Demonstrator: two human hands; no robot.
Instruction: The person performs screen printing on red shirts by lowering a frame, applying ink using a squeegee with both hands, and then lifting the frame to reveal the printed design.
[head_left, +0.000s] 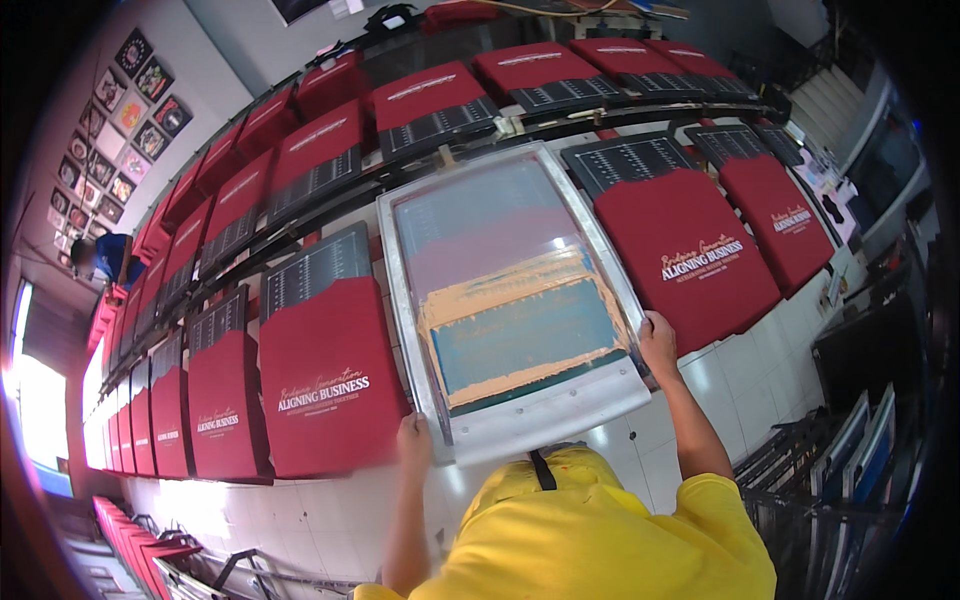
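A screen-printing frame (597,250) with a pale metal rim lies tilted over a red shirt, which shows faintly through its mesh. Orange-tan ink (470,302) borders a blue-grey rectangle on the mesh. Across its near end sits a pale bolted bar with a dark green edge, which looks like a squeegee (550,408). My left hand (414,440) is closed on the near left corner of the frame, slightly blurred. On the right side rail, my right hand (658,346) grips with its fingers wrapped round the edge.
Printed red shirts (330,380) on black boards (315,268) flank the frame, with another row (430,95) beyond. A person (115,258) in blue stands far left. Racked frames (868,445) stand at lower right; more red boards (135,545) lie behind left. The floor (620,465) is tiled.
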